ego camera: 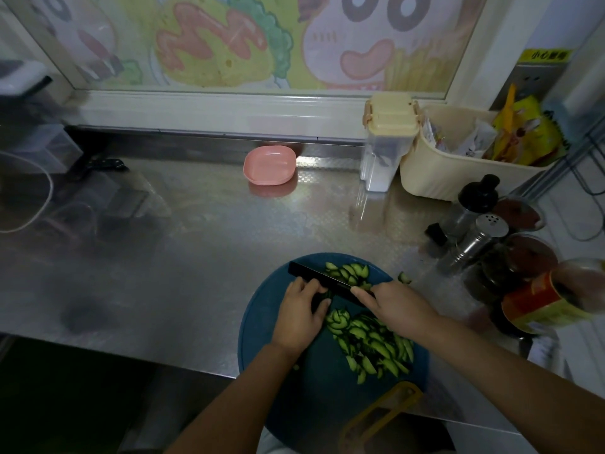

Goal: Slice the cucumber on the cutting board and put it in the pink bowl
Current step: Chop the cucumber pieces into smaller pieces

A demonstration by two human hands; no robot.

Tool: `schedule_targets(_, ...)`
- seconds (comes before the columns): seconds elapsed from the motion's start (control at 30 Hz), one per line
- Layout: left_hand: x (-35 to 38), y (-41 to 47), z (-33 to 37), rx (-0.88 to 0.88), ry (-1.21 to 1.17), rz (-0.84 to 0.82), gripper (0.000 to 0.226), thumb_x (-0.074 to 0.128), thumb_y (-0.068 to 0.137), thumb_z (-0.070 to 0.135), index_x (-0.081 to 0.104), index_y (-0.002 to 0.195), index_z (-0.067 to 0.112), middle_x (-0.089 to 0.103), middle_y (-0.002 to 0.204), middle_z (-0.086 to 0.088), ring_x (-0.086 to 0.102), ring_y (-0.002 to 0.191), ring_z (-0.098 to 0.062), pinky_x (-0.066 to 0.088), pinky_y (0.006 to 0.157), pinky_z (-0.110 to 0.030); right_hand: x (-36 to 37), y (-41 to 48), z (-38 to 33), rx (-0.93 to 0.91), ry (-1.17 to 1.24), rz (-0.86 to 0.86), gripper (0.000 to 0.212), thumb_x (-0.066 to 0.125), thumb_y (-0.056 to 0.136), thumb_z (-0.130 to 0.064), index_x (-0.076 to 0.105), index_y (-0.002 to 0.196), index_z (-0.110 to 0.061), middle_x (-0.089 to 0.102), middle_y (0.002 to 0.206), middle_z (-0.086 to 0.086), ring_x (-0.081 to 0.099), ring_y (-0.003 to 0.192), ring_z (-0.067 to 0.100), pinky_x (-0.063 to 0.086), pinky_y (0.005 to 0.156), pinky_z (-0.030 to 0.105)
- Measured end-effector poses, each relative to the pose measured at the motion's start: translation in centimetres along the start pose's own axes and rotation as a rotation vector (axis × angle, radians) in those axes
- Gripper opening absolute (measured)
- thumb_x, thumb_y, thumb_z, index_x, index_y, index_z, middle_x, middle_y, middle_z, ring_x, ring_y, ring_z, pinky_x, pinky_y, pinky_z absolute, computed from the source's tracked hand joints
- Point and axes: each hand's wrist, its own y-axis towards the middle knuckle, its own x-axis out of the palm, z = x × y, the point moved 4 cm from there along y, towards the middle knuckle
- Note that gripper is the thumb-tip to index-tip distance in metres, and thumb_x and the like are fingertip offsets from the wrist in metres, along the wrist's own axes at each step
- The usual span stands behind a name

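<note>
Knife is being gripped in the right hand while the left hand is clutching the cucumber end.

Your board is dark blue, and the cucumber on it shows pale green flesh edged with dark green skin. Your knife is black. The bowl is pink. The counter is grey steel with a fine checked emboss. The basket is cream, the packets in it yellow and orange, and the box lid pale yellow. The wall picture is a cartoon in yellow, green and pink.
</note>
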Motion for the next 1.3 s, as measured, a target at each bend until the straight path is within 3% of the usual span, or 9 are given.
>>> schedule_targets(0.37, -0.2, -0.1, 0.2, 0.005, 0.037, 0.010, 0.012, 0.065, 0.086, 0.016, 0.060, 0.096, 0.011, 0.047, 0.091, 0.001, 0.044, 0.088, -0.012, 0.032, 0.071, -0.018, 0.3, -1.1, 2.1, 0.055, 0.129, 0.003, 0.058, 0.030, 0.095, -0.055, 0.045, 0.057, -0.014, 0.046, 0.053, 0.001, 0.047, 0.050, 0.016, 0.035, 0.050, 0.027)
schedule_targets(0.5, -0.1, -0.1, 0.2, 0.004, 0.026, 0.010, 0.012, 0.066, 0.086, 0.016, 0.059, 0.095, 0.011, 0.047, 0.089, 0.001, 0.045, 0.086, -0.013, 0.035, 0.071, -0.021, -0.3, -1.4, 1.2, 0.031, 0.156, 0.003, 0.058, 0.030, 0.095, -0.053, 0.043, 0.055, -0.014, 0.045, 0.052, 0.001, 0.046, 0.049, 0.016, 0.040, 0.056, 0.035)
schedule_targets(0.67, -0.1, -0.1, 0.0, -0.002, 0.009, 0.014, 0.012, 0.067, 0.085, 0.016, 0.059, 0.091, 0.011, 0.048, 0.089, 0.002, 0.048, 0.085, -0.014, 0.042, 0.071, -0.027, -0.7, -1.4, 1.1, 0.012, 0.174, -0.022, 0.058, 0.030, 0.095, -0.054, 0.046, 0.057, -0.013, 0.046, 0.052, 0.001, 0.045, 0.047, 0.014, 0.035, 0.051, 0.028)
schedule_targets(0.93, -0.1, -0.2, 0.1, -0.005, 0.004, 0.025, 0.010, 0.067, 0.085, 0.015, 0.059, 0.090, 0.010, 0.048, 0.091, 0.004, 0.048, 0.087, -0.014, 0.041, 0.073, -0.023, -0.9, -1.1, 0.8, 0.003, 0.072, -0.021, 0.058, 0.029, 0.094, -0.056, 0.047, 0.059, -0.015, 0.045, 0.052, -0.001, 0.045, 0.047, 0.013, 0.040, 0.054, 0.032)
schedule_targets(1.13, 0.1, -0.3, -0.2, -0.009, 0.071, 0.035, 0.011, 0.065, 0.085, 0.020, 0.059, 0.092, 0.015, 0.053, 0.092, -0.002, 0.051, 0.086, -0.019, 0.046, 0.074, -0.036, 0.3, -0.3, -0.2, -0.001, -0.051, 0.019, 0.061, 0.026, 0.095, -0.058, 0.050, 0.060, -0.014, 0.050, 0.058, 0.002, 0.057, 0.060, 0.022, 0.050, 0.062, 0.039)
schedule_targets(1.3, -0.3, -0.9, -0.3, 0.029, 0.065, 0.012, 0.016, 0.062, 0.087, 0.020, 0.062, 0.102, 0.016, 0.052, 0.098, 0.001, 0.051, 0.091, -0.017, 0.046, 0.078, -0.035, 0.3, -0.2, 0.3, 0.015, -0.007, 0.012, 0.059, 0.028, 0.095, -0.057, 0.046, 0.057, -0.015, 0.049, 0.056, 0.002, 0.055, 0.057, 0.022, 0.050, 0.062, 0.041)
